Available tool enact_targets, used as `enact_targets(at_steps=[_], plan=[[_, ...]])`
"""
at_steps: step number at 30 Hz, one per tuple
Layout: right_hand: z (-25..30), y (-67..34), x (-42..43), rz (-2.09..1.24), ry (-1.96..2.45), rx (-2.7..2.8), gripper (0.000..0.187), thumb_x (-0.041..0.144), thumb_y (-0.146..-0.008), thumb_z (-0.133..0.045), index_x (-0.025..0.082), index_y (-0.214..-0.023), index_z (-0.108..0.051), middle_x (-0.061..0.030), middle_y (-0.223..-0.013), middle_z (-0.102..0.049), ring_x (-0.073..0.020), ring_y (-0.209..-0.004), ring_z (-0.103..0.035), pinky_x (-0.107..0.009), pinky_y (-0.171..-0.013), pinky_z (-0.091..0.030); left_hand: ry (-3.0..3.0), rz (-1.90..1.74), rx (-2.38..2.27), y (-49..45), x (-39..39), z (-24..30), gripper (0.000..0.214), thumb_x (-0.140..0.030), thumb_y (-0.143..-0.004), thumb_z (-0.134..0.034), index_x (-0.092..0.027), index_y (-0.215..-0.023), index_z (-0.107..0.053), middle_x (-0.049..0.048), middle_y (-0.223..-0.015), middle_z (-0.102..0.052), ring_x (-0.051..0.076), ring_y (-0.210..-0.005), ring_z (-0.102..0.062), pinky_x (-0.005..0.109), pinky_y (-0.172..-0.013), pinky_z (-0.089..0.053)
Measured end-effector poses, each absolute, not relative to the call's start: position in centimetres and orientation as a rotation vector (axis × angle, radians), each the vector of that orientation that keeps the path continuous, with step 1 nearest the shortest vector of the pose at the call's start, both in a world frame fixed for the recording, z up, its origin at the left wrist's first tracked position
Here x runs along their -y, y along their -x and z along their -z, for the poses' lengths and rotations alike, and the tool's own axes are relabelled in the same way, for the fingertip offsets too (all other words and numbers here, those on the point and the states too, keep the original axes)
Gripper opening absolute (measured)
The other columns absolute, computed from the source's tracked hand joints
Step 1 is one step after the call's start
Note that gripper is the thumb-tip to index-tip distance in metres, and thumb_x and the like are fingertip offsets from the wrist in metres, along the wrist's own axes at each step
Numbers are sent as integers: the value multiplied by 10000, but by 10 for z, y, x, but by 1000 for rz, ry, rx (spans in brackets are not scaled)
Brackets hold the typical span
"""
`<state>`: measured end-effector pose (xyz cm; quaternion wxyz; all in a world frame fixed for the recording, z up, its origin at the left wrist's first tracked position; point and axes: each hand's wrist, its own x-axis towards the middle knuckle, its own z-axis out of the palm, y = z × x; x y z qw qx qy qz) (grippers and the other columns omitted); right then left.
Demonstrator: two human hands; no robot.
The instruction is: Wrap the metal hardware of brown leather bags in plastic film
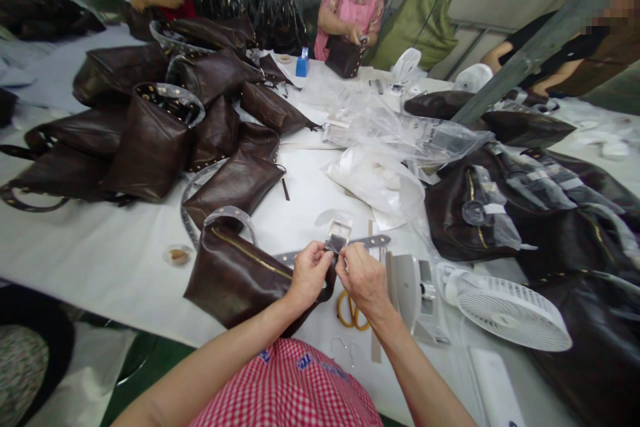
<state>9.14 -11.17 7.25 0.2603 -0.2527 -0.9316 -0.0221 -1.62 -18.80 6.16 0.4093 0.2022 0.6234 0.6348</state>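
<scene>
Landmark: the zipped bag point(240, 273), dark brown, gold zipper, lying on the near edge of the tabletop point(125, 267). Places below as the wearer sees them.

Buckle point(339, 236): square, pale metal frame, some clear film about it; held up just right of the zipped bag. Left hand point(309, 273): thumb and finger pinched together at the buckle's lower left edge, wrist above the bag's right end. Right hand point(363, 275): fingers drawn in tight at the lower right edge. Cannot tell whether the tips bear on metal, film or the leather beneath.

Studded strap point(374, 241) behind the hands, beyond the bag's right end. Scissors point(345, 310), yellow handles, right of the bag, under the right wrist. Second brown bag point(235, 188) just beyond it; clear plastic point(383, 180) farther off, beyond and right.

Handling, by judgement: buckle small, light, stiff, its polished face likely slick and easily scratched; film thin, apt to slide or tear. Best held by the frame's side edges, face left free. Zipped bag looks soft, slumping, fairly light; steadiest taken by its right end, beside the buckle.
</scene>
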Motion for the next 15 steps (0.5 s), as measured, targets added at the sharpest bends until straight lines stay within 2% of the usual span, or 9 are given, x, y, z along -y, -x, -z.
enact_targets(at_steps=[4, 6, 9, 12, 13, 15], plan=[[-71, -94, 115, -5, 654, 2551, 230, 138, -912, -435, 182, -708, -532, -14, -651, -503, -146, -591, -461, -279, -573, -323, -415, -1612, -1461, 17, 188, -57, 348, -325, -724, -681, -126, -1009, -658, -65, -552, -507, 80, -507, -437, 193, -510, -330], [-72, -96, 115, -136, 609, 2572, 230, 156, -920, -427, 184, -718, -534, -19, -666, -519, -146, -602, -481, -273, -575, -341, -346, -1632, -1359, 18, 187, -57, 361, -344, -697, -714, -122, -979, -672, -33, -604, -577, 97, -552, -503, 206, -556, -386], [-74, -102, 117, -579, 767, 2424, 200, 217, -940, -426, 183, -784, -547, -28, -724, -571, -145, -653, -543, -260, -624, -417, -249, -1633, -1250, 19, 186, -60, 330, -386, -663, -754, -130, -847, -656, 13, -670, -647, 130, -589, -576, 245, -611, -457], [-72, -108, 127, -1136, 1096, 2064, 193, 340, -938, -476, 178, -1006, -555, -53, -852, -663, -170, -761, -641, -290, -707, -511, -155, -1613, -1177, 21, 187, -62, 349, -399, -634, -788, -140, -806, -630, 32, -702, -673, 145, -601, -605, 267, -633, -485], [-70, -109, 133, -1302, 1123, 1984, 289, 373, -929, -496, 177, -1140, -521, -72, -943, -687, -185, -843, -667, -314, -764, -534, -129, -1621, -1158, 22, 187, -62, 353, -393, -620, -802, -141, -798, -631, 34, -715, -678, 142, -615, -607, 260, -643, -483], [-65, -107, 148, -1553, 1047, 1942, 536, 393, -921, -507, 183, -1387, -343, -115, -1182, -659, -210, -1065, -649, -374, -918, -524, -101, -1648, -1149, 24, 188, -63, 355, -369, -590, -831, -141, -786, -644, 22, -724, -674, 119, -629, -588, 226, -645, -460]])
